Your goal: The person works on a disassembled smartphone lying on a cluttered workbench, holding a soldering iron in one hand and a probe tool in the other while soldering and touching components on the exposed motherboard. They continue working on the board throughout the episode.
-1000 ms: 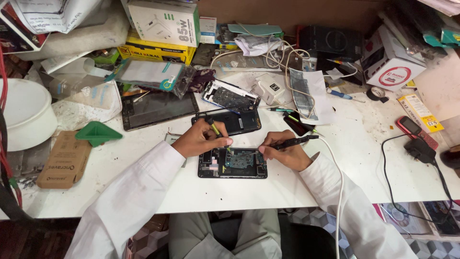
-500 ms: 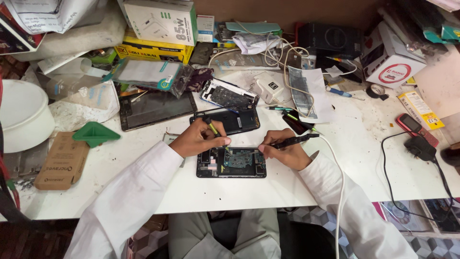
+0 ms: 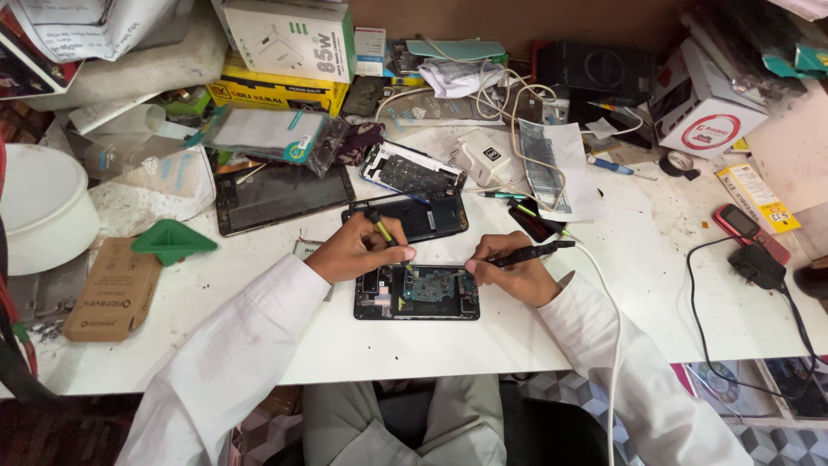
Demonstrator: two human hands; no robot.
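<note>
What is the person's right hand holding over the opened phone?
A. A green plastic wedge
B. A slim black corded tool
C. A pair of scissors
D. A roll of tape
B: the right hand grips a slim black tool with a white cord trailing off it, tip toward the opened phone.

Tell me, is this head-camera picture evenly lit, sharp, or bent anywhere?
Head view: bright, even light on the white worktable; soft shadows under the left hand and right hand; the opened black phone is sharp; edges bow slightly, wide-angle; the left corner is dark.
</note>
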